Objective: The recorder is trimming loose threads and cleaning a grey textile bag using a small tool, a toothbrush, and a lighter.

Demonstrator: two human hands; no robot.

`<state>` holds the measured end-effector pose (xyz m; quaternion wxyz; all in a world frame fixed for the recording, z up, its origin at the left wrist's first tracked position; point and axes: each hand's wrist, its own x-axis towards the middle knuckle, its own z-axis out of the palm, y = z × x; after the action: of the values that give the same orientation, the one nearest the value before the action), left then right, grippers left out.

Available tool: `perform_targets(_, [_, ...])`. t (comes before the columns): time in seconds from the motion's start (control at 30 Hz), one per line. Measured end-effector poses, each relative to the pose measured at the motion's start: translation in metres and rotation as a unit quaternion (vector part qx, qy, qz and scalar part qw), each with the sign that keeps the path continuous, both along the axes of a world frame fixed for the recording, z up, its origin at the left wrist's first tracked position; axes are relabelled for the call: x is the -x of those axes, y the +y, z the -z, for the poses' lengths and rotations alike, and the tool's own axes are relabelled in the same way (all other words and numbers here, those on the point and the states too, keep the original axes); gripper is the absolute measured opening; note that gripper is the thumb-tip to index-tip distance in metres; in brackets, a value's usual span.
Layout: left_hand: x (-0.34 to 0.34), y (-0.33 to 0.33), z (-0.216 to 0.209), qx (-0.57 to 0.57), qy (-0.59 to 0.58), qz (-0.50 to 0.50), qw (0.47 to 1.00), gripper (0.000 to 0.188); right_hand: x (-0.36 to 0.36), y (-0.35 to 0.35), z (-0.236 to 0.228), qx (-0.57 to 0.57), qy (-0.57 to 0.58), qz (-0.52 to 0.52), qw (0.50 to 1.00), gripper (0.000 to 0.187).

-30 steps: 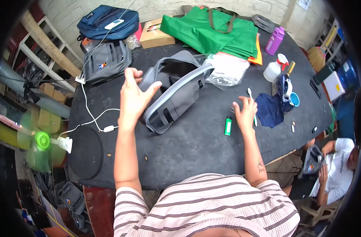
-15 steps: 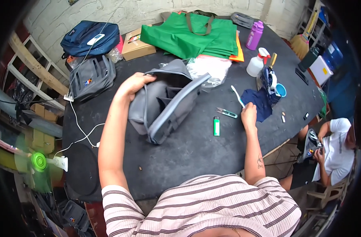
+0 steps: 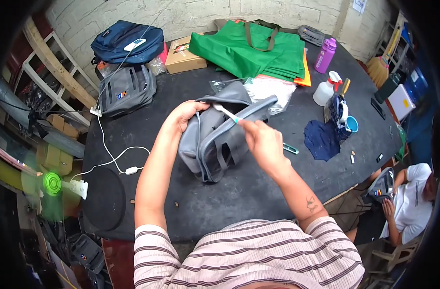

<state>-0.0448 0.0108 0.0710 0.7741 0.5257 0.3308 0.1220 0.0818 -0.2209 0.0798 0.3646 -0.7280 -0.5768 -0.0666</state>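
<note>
Take the grey bag (image 3: 234,139) as the middle of the dial, with the wearer at 6 o'clock. At its 3 o'clock side the right hand (image 3: 266,143) is closed, pinching the handle of a white toothbrush (image 3: 226,112) between thumb and fingers. The brush slants toward 10 o'clock, its head over the bag's open mouth; whether the bristles touch the lining, I cannot tell. The bag sits on the black table (image 3: 210,207), and the left hand (image 3: 185,114) curls over its rim at 10 o'clock, gripping the grey fabric.

Just past the right hand, between 3 and 4 o'clock, lie green snips (image 3: 291,149), partly hidden. Farther out at 3 is a dark blue cloth (image 3: 321,140). A white spray bottle (image 3: 322,94) with a red trigger stands at 2, and a grey backpack (image 3: 128,91) lies at 10. Beyond these come a green tote bag (image 3: 258,58) at 1, a cardboard box (image 3: 188,62) at 11, and a purple bottle (image 3: 325,57) between 1 and 2. Farthest, at 12, rises a pale wall (image 3: 191,19).
</note>
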Motion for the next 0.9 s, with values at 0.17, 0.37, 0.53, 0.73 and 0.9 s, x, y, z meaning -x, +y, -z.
perform_targets(0.17, [0.004,-0.006,0.005,-0.011,-0.002,-0.046,0.999,0.02,0.013,-0.01,0.001,0.058,-0.03,-0.055,0.996,0.024])
perform_targets(0.37, [0.001,-0.003,0.01,-0.003,0.012,-0.03,0.999,0.021,0.013,-0.008,0.007,0.031,-0.019,-0.054,0.998,0.023])
perform_targets(0.53, [-0.001,-0.004,0.009,0.001,0.008,-0.002,1.0,0.022,-0.008,0.001,0.009,-0.005,0.052,-0.046,0.998,0.022])
perform_targets(0.73, [-0.004,-0.001,0.009,-0.057,0.013,0.013,0.998,0.018,-0.011,0.004,0.014,-0.028,0.1,-0.049,0.993,0.019])
perform_targets(0.9, [-0.004,-0.014,0.001,-0.061,0.015,0.006,0.998,0.016,-0.016,-0.006,0.018,-0.016,0.155,-0.063,0.986,0.02])
